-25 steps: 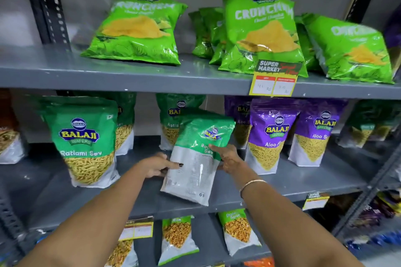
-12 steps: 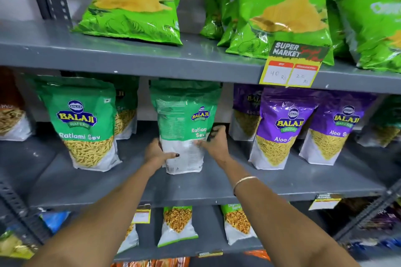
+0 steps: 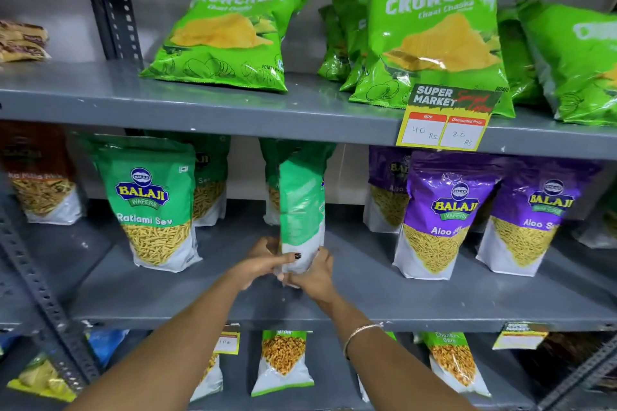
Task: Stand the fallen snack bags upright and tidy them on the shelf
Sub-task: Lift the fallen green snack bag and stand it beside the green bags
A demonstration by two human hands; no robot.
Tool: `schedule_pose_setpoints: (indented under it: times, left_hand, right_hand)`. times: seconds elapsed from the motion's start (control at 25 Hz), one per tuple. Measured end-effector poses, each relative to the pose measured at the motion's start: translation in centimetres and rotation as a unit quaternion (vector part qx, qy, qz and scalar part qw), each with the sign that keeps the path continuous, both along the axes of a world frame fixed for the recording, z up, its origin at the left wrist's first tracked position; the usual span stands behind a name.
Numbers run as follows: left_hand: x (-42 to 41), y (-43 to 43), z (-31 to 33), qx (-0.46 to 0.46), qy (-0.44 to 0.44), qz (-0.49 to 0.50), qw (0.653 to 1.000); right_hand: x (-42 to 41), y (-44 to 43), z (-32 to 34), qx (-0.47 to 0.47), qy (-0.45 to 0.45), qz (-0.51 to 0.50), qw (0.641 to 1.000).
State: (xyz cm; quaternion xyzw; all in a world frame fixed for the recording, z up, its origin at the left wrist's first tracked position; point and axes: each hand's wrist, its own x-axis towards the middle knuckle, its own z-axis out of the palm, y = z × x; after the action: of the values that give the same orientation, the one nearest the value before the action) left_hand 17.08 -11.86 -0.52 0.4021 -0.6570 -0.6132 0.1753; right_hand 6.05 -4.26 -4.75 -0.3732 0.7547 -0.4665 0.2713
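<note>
A green and white Ratlami Sev bag (image 3: 302,207) stands upright on the middle shelf (image 3: 367,297), turned so its narrow side faces me. My left hand (image 3: 263,260) grips its bottom from the left, thumb across the front. My right hand (image 3: 315,274) holds the bottom from the right and below. Another Ratlami Sev bag (image 3: 155,203) stands upright to the left, with more green bags behind both. Purple Aloo Sev bags (image 3: 440,213) stand upright to the right. On the top shelf, a green Crunchem bag (image 3: 227,40) leans back.
More Crunchem bags (image 3: 434,40) lean on the top shelf behind a yellow price tag (image 3: 445,123). A dark slotted upright (image 3: 110,0) runs at the left. The lower shelf holds small snack bags (image 3: 283,364). Bare shelf lies between the held bag and its neighbours.
The bag went from tilted with its back facing me to upright, then was twisted so its edge faces me. Both hands slid down to its bottom.
</note>
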Motion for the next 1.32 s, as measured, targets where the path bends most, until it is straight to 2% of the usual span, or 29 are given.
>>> schedule_pose_setpoints:
  times: [0.2,0.32,0.4,0.48,0.6,0.76,0.92,1.08,1.16,1.2,1.24,1.32]
  left_hand:
    - [-0.4,-0.2,0.0,0.032,-0.032,0.033,0.998]
    - [-1.0,-1.6,0.3,-0.028,-0.04,0.044,0.998]
    - [-1.5,-2.6,0.9,-0.054,-0.026,0.046,0.997]
    - [-1.9,-3.6,1.1,-0.038,-0.006,0.028,0.999]
    - [-2.8,-4.5,0.8,-0.008,-0.005,0.007,1.0]
    - [-3.7,-3.3,0.5,-0.029,-0.024,0.046,0.998]
    - [-3.7,-2.3,0.1,-0.108,-0.074,0.121,0.984]
    - [-3.7,-1.2,0.2,-0.078,-0.047,0.132,0.987]
    - [-2.8,-1.1,0.3,-0.08,-0.091,0.114,0.986]
    - [-2.0,-1.2,0.3,-0.081,-0.123,0.102,0.984]
    - [-0.9,-1.4,0.4,-0.078,-0.153,0.089,0.981]
    - [2.3,-1.8,0.8,-0.038,-0.192,0.077,0.978]
  right_hand:
    - [-1.5,-0.5,-0.7,-0.003,-0.01,-0.009,1.0]
    - [-3.5,-0.3,-0.6,0.005,0.002,0.039,0.999]
    - [-5.8,-0.6,-0.8,0.019,-0.032,0.084,0.996]
    - [-8.4,-0.8,-0.9,0.018,-0.043,0.129,0.991]
    - [-11.1,-1.2,-0.9,0.012,-0.043,0.141,0.989]
    - [-11.9,-0.9,0.5,0.006,-0.054,0.128,0.99]
    - [-11.7,-1.2,1.0,-0.032,-0.128,0.216,0.967]
    - [-11.2,-1.9,1.2,-0.04,-0.125,0.226,0.965]
    - [-11.6,-1.9,2.2,0.02,-0.101,0.242,0.965]
    - [-12.0,-1.7,3.2,0.09,-0.084,0.247,0.961]
    - [-12.5,-1.7,3.9,0.181,-0.06,0.251,0.949]
    - [-12.7,-1.6,5.5,0.353,-0.032,0.255,0.9]
